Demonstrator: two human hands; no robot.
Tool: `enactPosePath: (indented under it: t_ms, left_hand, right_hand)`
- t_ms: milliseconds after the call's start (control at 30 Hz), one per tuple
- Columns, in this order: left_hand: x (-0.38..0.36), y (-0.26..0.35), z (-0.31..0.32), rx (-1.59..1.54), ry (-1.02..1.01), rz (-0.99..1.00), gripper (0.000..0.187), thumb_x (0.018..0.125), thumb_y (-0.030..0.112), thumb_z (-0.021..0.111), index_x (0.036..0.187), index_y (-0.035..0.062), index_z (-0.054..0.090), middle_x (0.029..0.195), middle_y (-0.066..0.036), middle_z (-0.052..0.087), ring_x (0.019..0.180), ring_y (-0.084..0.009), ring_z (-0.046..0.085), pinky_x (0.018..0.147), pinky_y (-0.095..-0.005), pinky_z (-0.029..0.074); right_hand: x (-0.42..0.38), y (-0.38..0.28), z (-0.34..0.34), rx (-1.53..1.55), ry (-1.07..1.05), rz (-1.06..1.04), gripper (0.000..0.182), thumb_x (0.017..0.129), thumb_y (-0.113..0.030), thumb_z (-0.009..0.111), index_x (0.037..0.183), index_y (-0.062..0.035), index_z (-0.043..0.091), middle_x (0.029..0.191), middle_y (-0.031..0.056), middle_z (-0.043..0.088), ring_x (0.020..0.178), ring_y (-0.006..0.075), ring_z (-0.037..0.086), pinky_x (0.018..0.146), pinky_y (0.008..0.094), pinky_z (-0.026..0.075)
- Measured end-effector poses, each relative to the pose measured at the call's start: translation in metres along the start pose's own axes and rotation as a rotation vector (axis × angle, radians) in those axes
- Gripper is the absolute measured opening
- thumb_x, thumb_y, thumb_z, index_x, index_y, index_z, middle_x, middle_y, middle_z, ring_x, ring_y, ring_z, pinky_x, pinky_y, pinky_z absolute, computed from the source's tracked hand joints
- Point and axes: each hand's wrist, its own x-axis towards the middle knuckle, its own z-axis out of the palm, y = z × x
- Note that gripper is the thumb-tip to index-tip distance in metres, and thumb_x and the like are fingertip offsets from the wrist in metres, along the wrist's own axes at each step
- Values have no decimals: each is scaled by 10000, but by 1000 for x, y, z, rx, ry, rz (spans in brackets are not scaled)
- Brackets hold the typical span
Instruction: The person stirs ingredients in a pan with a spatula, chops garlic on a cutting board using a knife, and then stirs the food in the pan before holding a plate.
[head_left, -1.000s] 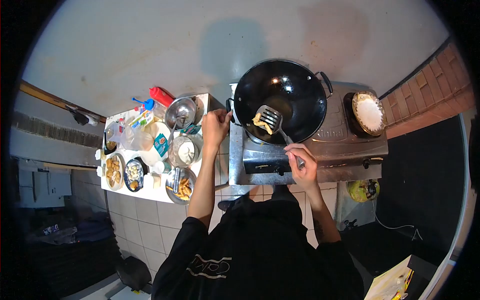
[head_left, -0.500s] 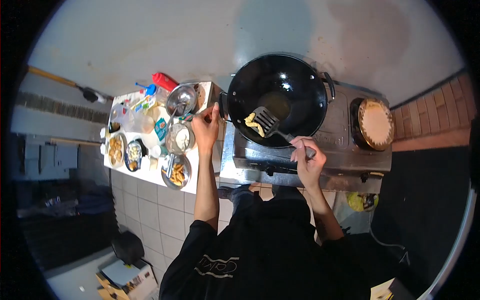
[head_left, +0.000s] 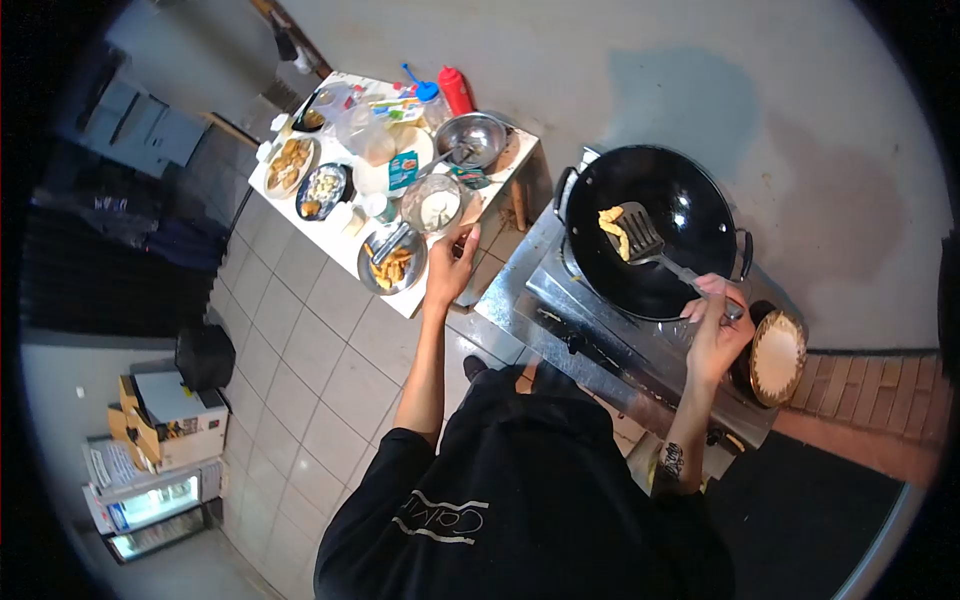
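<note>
My right hand (head_left: 718,330) is wrapped around the handle of a slotted spatula (head_left: 645,235). The spatula's blade is over the black wok (head_left: 690,190), with pale yellow battered strips (head_left: 615,232) lying on it. Some dark oil seems to sit in the wok's bottom. My left hand (head_left: 453,268) hovers by the side table, its thumb and fingers apart, with nothing visible in it. Close beside its fingertips stand a clear bowl (head_left: 415,212) with white powder and a metal bowl (head_left: 372,285) holding golden fried strips and tongs (head_left: 392,242).
The wok stands on a metal stove (head_left: 560,325); a gold-rimmed dish (head_left: 778,357) leans at its right end. The white table (head_left: 330,245) carries a steel mixing bowl (head_left: 472,140), a red squeeze bottle (head_left: 455,92) and filled plates. Tiled floor (head_left: 300,340) separates the table from stacked boxes (head_left: 180,430).
My view has turned toward the side table, so wok and stove appear farther right and tilted. The spatula still carries the battered strips. My left hand stays near the bowls.
</note>
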Motion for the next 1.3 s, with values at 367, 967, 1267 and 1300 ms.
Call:
enactPosePath:
  t_ms: [367,967,1267,1300]
  left_hand:
    - [-59,-82,-144,2,189,-351,402,955,324,624,1138,-30,676,923,-114,705,857,-157,613,778,-320,486]
    - [-182,-197,-315,-96,592,-491,317,950,244,637,1082,-39,692,700,46,497,649,-58,411,576,-231,358]
    - [-180,-211,-332,-76,538,-545,337,961,267,626,1109,-29,688,729,40,518,692,-70,442,636,-241,386]
    - [-178,-212,-333,-63,506,-577,357,967,287,615,1139,-18,685,760,26,546,742,-88,480,704,-250,422]
  right_hand:
    - [-28,-30,142,114,-352,127,146,965,20,475,896,100,575,977,186,637,567,88,517,551,263,494]
    - [-211,129,331,338,-659,522,185,1001,-94,522,975,75,593,959,158,650,598,117,573,656,343,576]
    - [-220,207,366,376,-253,850,186,985,-146,553,902,17,590,975,182,659,617,167,601,698,344,574]
    - [-218,207,369,377,-246,850,186,985,-146,553,902,17,590,975,182,659,617,167,601,698,344,574]
